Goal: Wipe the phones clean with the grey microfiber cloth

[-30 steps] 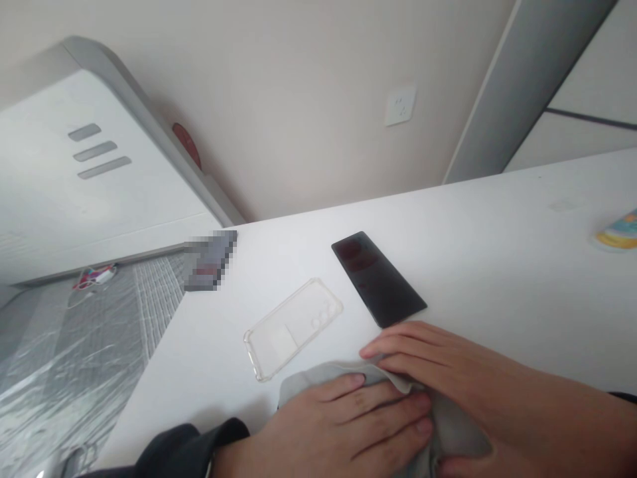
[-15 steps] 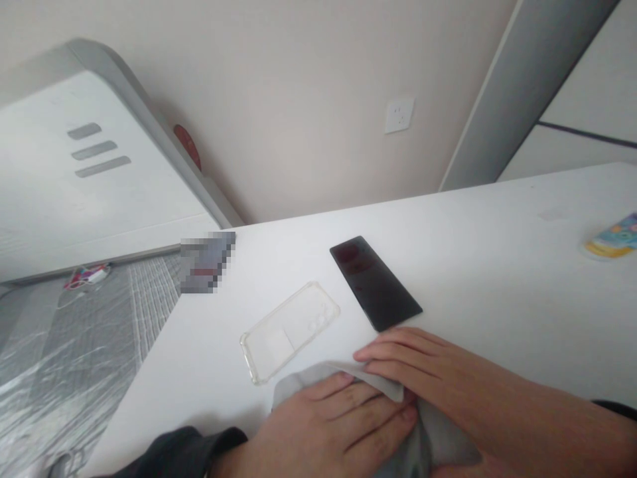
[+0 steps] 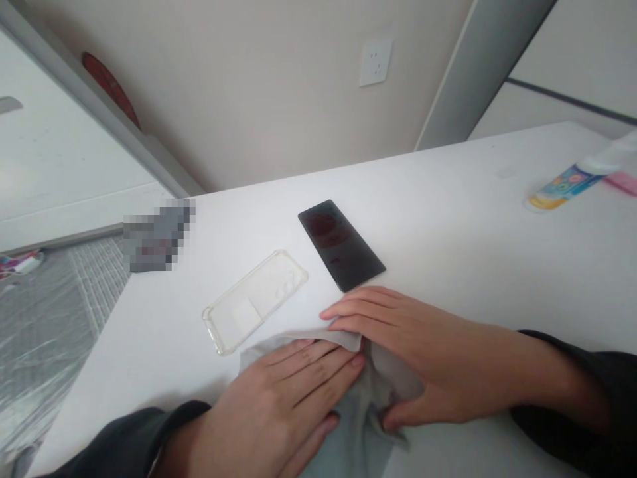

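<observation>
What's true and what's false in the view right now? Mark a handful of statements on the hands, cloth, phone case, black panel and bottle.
1. The left hand and the right hand both touch the grey cloth. True.
2. The right hand grips the bottle. False: it is at the cloth, away from the bottle.
3. The clear phone case and the black panel lie apart. True.
4. In the view, the phone case is right of the black panel. False: it is to the left.
5. The right edge of the view cuts off part of the bottle. True.
6. The cloth covers the bottle. False: the bottle is uncovered.
</observation>
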`<state>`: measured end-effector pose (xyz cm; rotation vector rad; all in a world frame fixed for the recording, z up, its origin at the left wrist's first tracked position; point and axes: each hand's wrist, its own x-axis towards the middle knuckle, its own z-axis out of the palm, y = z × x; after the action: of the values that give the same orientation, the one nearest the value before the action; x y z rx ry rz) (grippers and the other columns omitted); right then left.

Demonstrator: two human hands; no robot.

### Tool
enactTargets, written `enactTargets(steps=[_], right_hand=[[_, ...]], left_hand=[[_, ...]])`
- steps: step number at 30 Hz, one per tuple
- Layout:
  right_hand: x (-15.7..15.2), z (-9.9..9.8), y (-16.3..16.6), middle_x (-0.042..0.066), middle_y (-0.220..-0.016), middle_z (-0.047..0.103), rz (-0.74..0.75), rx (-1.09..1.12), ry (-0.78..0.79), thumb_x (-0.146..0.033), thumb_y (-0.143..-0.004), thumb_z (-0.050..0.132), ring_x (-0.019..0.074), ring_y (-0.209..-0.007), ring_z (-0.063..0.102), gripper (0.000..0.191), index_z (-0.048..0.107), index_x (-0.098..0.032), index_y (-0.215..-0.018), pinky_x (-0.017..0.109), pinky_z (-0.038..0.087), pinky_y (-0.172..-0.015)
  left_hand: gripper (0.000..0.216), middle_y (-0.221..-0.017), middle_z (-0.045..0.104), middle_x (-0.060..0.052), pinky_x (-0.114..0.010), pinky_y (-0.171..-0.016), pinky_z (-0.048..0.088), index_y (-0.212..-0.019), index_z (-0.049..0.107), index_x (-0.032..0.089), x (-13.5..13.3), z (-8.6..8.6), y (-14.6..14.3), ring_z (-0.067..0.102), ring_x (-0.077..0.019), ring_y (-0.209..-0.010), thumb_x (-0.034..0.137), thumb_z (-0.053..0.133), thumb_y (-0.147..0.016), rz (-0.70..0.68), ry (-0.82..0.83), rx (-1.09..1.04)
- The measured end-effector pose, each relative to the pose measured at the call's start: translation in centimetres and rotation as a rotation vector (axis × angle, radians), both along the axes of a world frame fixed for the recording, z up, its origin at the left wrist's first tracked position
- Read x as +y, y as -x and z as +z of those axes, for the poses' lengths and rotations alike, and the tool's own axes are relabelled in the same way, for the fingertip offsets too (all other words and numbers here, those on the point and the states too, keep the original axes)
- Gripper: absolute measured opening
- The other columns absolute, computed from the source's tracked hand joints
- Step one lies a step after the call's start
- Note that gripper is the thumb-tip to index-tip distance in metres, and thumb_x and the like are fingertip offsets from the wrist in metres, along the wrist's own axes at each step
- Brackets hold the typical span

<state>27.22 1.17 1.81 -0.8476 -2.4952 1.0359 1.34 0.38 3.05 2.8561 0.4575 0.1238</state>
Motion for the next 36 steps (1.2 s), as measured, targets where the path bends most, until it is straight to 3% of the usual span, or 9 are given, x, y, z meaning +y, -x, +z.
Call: enactTargets(steps=[5,10,15,20,25,29,32,36], right_hand=[[-0.4,0.2,-0.6,0.02,-0.149,0.056,0.013,0.023,-0.028,-0.019,-0.087,0.062,0.0296,-0.142,0.047,0.061,0.051,-0.006,-0.145,0.051,0.037,-0.121],[-0.4,0.1,-0.4,0.02,-0.149,0.056,-0.009,0.022,-0.034,-0.015,-0.083,0.059,0.0299,-0.141,0.048,0.06,0.054,-0.004,-0.143,0.05,0.037,-0.122],[-0.6,-0.2,-0.1,0.02,-0.146,0.059,-0.053,0.019,-0.049,-0.012,-0.082,0.057,0.0308,-0.138,0.05,0.059,0.057,-0.006,-0.14,0.052,0.038,-0.12],[-0.5,-0.3,0.5,0.017,-0.141,0.062,-0.069,0.029,-0.039,-0.025,-0.084,0.07,0.0304,-0.132,0.054,0.056,0.058,-0.011,-0.137,0.052,0.04,-0.116],[-0.6,-0.4,0.8,0.016,-0.14,0.062,-0.083,0.026,-0.037,-0.025,-0.08,0.073,0.0295,-0.13,0.054,0.059,0.058,-0.012,-0.135,0.049,0.039,-0.116],[-0.7,-0.3,1.0,0.016,-0.14,0.062,-0.081,0.018,-0.023,-0.023,-0.079,0.072,0.029,-0.13,0.054,0.054,0.06,-0.011,-0.131,0.048,0.037,-0.117],[-0.7,-0.3,1.1,0.015,-0.141,0.061,-0.086,0.043,-0.006,-0.029,-0.081,0.075,0.0281,-0.131,0.054,0.054,0.06,-0.013,-0.13,0.045,0.038,-0.117],[-0.8,-0.5,1.1,0.015,-0.141,0.061,-0.117,0.035,-0.031,-0.029,-0.081,0.074,0.0281,-0.131,0.055,0.057,0.057,-0.013,-0.133,0.046,0.041,-0.116]], left_hand=[[0.053,-0.15,0.058,-0.012,-0.038,-0.122,0.037,-0.158,0.032,0.009,-0.3,0.1,0.8,0.054,-0.0204,-0.139,0.02,0.04,-0.107,0.01,-0.042,0.0],[0.056,-0.163,0.041,-0.011,-0.044,-0.127,0.022,-0.16,0.028,0.012,-0.4,0.3,2.2,0.035,-0.0218,-0.152,0.025,0.041,-0.107,0.086,-0.043,0.063],[0.058,-0.166,0.032,-0.012,-0.056,-0.126,0.02,-0.162,0.023,0.018,-0.6,0.0,3.1,0.028,-0.0276,-0.155,0.03,0.039,-0.108,0.156,-0.042,0.082],[0.065,-0.168,0.03,-0.01,-0.048,-0.127,0.022,-0.162,0.024,0.016,-0.8,-0.2,3.1,0.028,-0.0244,-0.155,0.011,0.039,-0.099,0.167,-0.046,0.073],[0.068,-0.169,0.026,-0.01,-0.043,-0.126,0.023,-0.162,0.024,0.013,-0.7,-0.3,2.8,0.024,-0.0235,-0.156,0.008,0.038,-0.095,0.148,-0.086,0.06],[0.063,-0.168,0.03,-0.011,-0.042,-0.126,0.024,-0.162,0.021,0.012,-1.0,-0.2,3.2,0.025,-0.0228,-0.156,0.017,0.039,-0.102,0.197,-0.103,0.046],[0.057,-0.167,0.033,-0.011,-0.042,-0.127,0.022,-0.159,0.03,0.011,-1.2,0.2,3.6,0.026,-0.0236,-0.156,0.022,0.04,-0.104,0.241,-0.097,-0.01],[0.043,-0.151,0.058,-0.008,-0.035,-0.125,0.031,-0.147,0.05,0.012,-0.6,1.0,2.9,0.046,-0.0187,-0.146,0.016,0.041,-0.105,0.086,-0.074,-0.11]])
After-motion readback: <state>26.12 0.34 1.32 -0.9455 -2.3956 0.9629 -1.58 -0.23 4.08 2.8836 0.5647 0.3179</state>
